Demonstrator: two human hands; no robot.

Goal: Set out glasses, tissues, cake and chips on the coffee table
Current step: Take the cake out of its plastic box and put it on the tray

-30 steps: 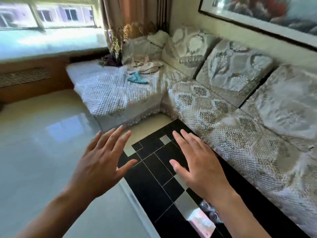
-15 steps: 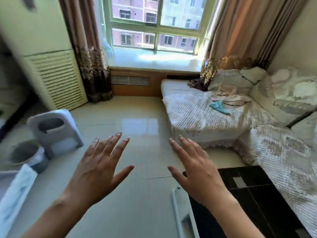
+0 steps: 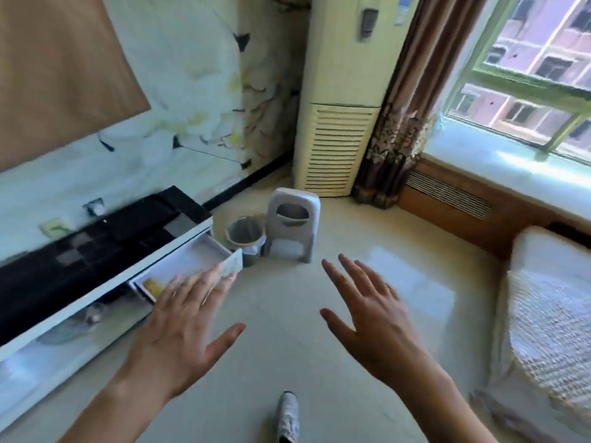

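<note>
My left hand (image 3: 185, 324) is held out in front of me, fingers spread, holding nothing. Its fingertips overlap the front of an open white drawer (image 3: 198, 255) in the low black-topped cabinet (image 3: 96, 231). Something yellow (image 3: 153, 286) lies inside the drawer at its near end. My right hand (image 3: 371, 318) hovers over the bare floor, fingers apart and empty. The coffee table, glasses, tissues, cake and chips are out of view.
A bin (image 3: 244, 236) and a white floor appliance (image 3: 292, 225) stand past the drawer. A tall air conditioner (image 3: 342, 100) and a curtain (image 3: 399, 123) fill the corner. The sofa (image 3: 550, 314) runs along the right. My foot (image 3: 287, 415) shows at the bottom.
The view has swung left from the sofa and coffee table, past the window, to the cabinet wall. Both hands stayed raised and spread.
</note>
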